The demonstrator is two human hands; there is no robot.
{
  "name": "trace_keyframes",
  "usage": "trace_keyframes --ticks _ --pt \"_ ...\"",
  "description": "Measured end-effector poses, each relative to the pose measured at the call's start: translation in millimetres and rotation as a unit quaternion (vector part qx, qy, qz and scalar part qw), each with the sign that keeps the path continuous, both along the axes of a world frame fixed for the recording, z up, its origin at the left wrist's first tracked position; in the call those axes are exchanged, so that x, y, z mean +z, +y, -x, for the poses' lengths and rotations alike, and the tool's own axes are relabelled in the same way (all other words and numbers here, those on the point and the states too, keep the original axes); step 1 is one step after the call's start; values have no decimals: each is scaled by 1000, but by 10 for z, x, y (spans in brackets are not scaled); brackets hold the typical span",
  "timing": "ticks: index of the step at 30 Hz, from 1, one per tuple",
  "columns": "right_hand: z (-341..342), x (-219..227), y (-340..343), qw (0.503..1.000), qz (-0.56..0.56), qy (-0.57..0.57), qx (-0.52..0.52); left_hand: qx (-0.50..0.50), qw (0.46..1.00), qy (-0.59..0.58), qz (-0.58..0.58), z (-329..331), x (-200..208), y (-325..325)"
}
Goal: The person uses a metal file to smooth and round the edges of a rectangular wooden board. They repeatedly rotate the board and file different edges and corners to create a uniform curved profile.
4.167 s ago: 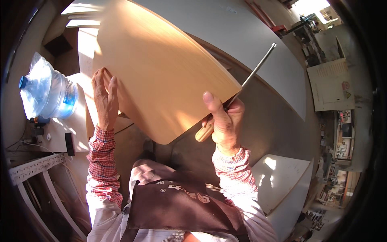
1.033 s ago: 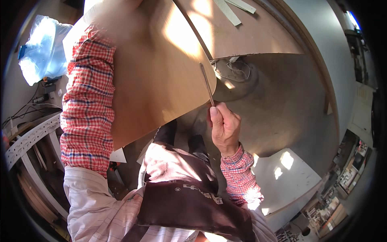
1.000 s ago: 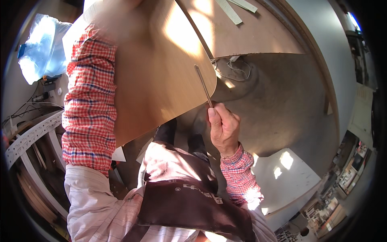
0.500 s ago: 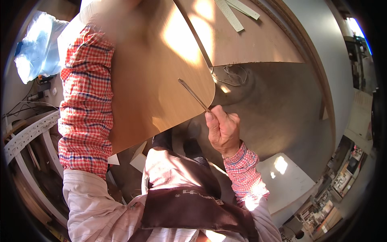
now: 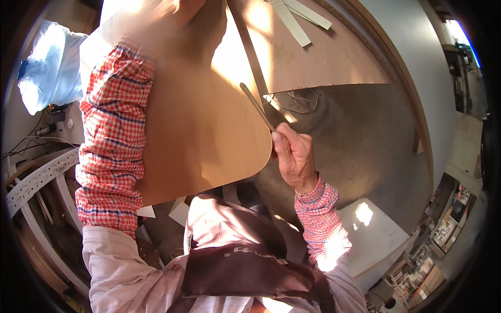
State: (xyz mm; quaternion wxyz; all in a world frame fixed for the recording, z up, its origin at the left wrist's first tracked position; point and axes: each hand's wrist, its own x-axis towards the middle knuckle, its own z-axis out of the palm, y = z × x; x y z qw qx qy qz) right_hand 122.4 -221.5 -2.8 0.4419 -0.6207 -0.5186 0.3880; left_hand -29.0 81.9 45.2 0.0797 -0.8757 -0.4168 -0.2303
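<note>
The wooden panel (image 5: 203, 120), rounded at its corner, stands tilted just left of the right hand (image 5: 293, 156), which is closed around a thin metal file (image 5: 257, 106) laid against the panel's edge. The left hand (image 5: 182, 10) rests on the panel's top, blurred; its grip cannot be told.

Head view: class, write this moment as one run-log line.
left hand: on top of wooden panel, blurred | right hand: grips metal file against panel's rounded edge | behind: flat board with two strips
</note>
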Motion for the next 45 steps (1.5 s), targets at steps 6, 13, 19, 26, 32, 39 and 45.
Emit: trace_keyframes --ticks 6,13,19,26,32,39,45 --pt "-61 -34 15 997 -40 -31 51 1 994 48 97 -101 178 -91" --pt "-104 -11 116 992 -37 -58 105 32 994 40 100 -81 -31 -3" --pt "-203 -13 36 985 -20 -99 137 36 992 32 120 -86 79 11" --pt "-155 71 77 994 43 -32 97 30 991 8 130 -69 165 2" --pt "168 101 35 944 166 283 -16 -12 976 -121 181 122 321 -250" --pt "225 102 -8 959 139 245 -18 -59 863 -448 225 1323 501 -2526" --pt "160 23 30 964 137 225 42 169 452 -771 417 815 -495 -3763"
